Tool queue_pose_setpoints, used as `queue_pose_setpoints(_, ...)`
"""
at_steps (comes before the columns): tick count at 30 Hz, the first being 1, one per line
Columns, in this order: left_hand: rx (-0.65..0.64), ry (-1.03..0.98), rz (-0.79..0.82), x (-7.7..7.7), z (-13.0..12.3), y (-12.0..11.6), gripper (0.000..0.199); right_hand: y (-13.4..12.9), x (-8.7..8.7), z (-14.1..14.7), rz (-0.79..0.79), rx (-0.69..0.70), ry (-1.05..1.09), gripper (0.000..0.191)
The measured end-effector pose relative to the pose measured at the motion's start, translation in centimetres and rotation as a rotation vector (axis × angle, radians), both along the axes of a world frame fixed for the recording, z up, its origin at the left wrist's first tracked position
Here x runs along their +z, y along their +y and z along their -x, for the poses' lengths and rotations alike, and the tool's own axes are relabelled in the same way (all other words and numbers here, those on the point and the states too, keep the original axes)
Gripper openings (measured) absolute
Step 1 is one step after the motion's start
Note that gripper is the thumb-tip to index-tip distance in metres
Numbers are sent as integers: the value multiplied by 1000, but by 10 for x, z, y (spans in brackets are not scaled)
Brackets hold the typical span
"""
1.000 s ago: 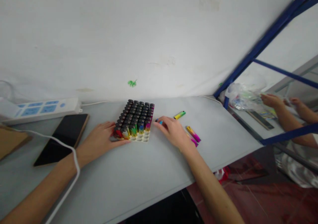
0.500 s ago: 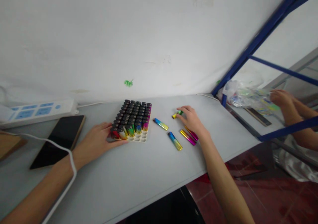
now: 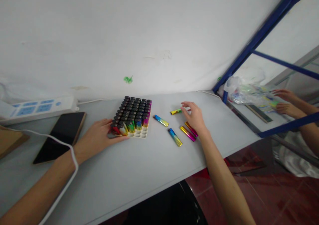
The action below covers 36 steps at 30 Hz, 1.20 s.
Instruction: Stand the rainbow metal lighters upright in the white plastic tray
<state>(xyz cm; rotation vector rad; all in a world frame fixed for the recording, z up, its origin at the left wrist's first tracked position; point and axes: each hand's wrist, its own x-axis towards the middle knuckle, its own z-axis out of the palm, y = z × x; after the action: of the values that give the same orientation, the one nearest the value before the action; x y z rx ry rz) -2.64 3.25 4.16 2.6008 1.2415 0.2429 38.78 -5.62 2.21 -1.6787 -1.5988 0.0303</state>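
Observation:
A pale tray (image 3: 143,133) holds several rows of upright lighters (image 3: 132,112) with black tops; some holes at its near right are bare. My left hand (image 3: 98,137) rests against the tray's left side, thumb along the front edge, fingers apart around the corner. My right hand (image 3: 193,115) has its fingertips at the right end of a yellow-green lighter (image 3: 175,111) lying on the table, with a gap between thumb and fingers. Left of and below it lie two blue-yellow lighters (image 3: 160,120) (image 3: 174,137). Two yellow-magenta lighters (image 3: 187,133) (image 3: 191,129) lie under my right wrist.
A black phone (image 3: 61,137) and a white power strip (image 3: 40,109) are at the left, with a white cable (image 3: 74,162) over my left forearm. Beyond the blue frame (image 3: 234,67), another person's hands (image 3: 286,108) are near plastic bags (image 3: 239,90).
The yellow-green lighter now lies flatter and more exposed, and my right hand has shifted slightly off it with its fingers apart. The other person's hands have moved apart. The view has shifted slightly.

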Motion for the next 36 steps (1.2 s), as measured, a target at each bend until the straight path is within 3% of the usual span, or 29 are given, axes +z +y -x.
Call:
queue_pose_setpoints(7, 2, 0, 0, -1, 1, 0, 77, -5, 4, 8, -36, -37, 191, 32)
queue_pose_setpoints(14, -14, -10, -9, -1, 1, 2, 78, -3, 3, 14, -53, 7, 163, 27)
queue_pose_setpoints(21, -13, 0, -18, -4, 1, 1, 82, -4, 3, 18, -21, -15, 275, 19)
queue_pose_setpoints(27, -22, -6, -16, -2, 2, 2, 80, -10, 14, 16, -57, -24, 277, 19)
queue_pose_setpoints(32, -16, -14, -22, -9, 3, 5, 76, -35, 25, 9, -155, -95, 241, 14)
queue_pose_setpoints(36, -14, -8, -11, -13, 4, 7, 75, -74, 17, 7, -69, -109, 240, 20)
